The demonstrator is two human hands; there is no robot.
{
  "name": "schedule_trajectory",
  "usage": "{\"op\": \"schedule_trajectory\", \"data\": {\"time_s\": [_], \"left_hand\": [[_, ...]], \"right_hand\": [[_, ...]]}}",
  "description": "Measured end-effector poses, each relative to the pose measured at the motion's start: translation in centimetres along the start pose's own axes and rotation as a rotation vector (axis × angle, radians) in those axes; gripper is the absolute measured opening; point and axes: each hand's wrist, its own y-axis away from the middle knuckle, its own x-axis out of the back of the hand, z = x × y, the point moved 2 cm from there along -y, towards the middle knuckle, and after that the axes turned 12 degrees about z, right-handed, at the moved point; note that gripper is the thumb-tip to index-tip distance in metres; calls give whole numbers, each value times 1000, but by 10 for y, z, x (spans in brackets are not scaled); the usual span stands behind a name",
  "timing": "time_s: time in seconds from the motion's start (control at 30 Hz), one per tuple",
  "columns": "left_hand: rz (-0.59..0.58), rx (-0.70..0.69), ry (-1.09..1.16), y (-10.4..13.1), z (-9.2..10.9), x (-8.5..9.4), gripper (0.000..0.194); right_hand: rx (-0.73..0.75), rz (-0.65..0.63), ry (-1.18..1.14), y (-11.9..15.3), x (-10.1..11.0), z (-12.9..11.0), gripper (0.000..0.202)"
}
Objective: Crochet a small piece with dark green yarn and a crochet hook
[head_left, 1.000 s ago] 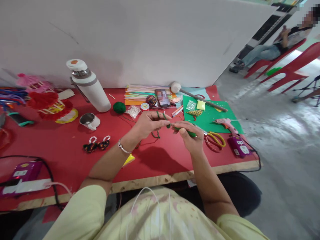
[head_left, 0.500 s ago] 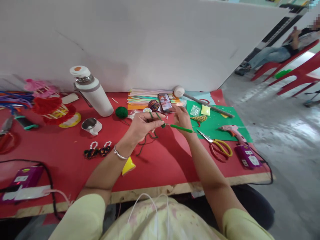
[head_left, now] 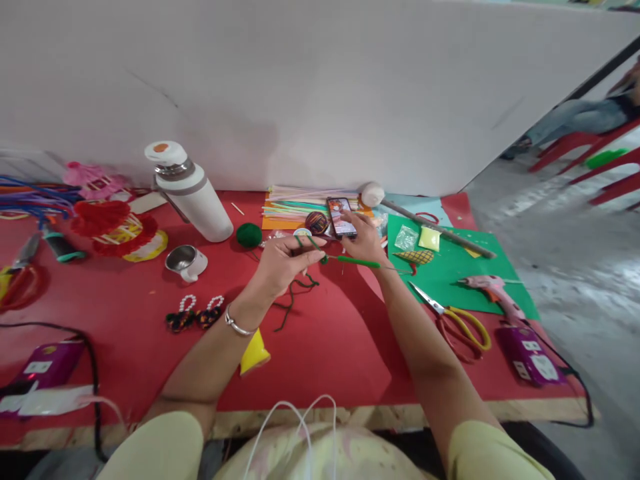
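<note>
Pinching likely soft, light yarn [head_left: 324, 259] above the table [head_left: 320, 340] in the left hand [head_left: 280, 263], with the stiff hook [head_left: 359, 262] best taken by its handle, and spreading the right hand [head_left: 366, 241] over the phone [head_left: 341, 219].

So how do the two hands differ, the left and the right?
The left hand pinches green yarn; the right hand has its fingers spread over the phone. The left wrist wears a silvery bangle, the right none visible. Both are bare hands.
</note>
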Motion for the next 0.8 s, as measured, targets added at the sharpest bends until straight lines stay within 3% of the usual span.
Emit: {"op": "schedule_trajectory", "data": {"time_s": [0.1, 0.13, 0.2, 0.3, 0.57, 0.8], "left_hand": [[-29, -17, -24, 1, -3, -3, 16], [-41, -28, -37, 2, -2, -5, 17], [-55, -45, -50, 7, 0, -10, 21], [-49, -42, -44, 18, 4, -16, 27], [115, 140, 56, 54, -6, -8, 34], [134, 111, 89, 71, -21, -8, 38]], "right_hand": [[-21, -165, -501, 24, 30, -43, 65], [-52, -163, -625, 31, 40, -57, 58], [-88, -91, -748, 42, 56, -84, 37], [-135, 65, -756, 52, 68, -111, 15], [-307, 152, -745, 85, 69, -129, 15], [-429, 202, -764, 106, 65, -138, 15]]}}
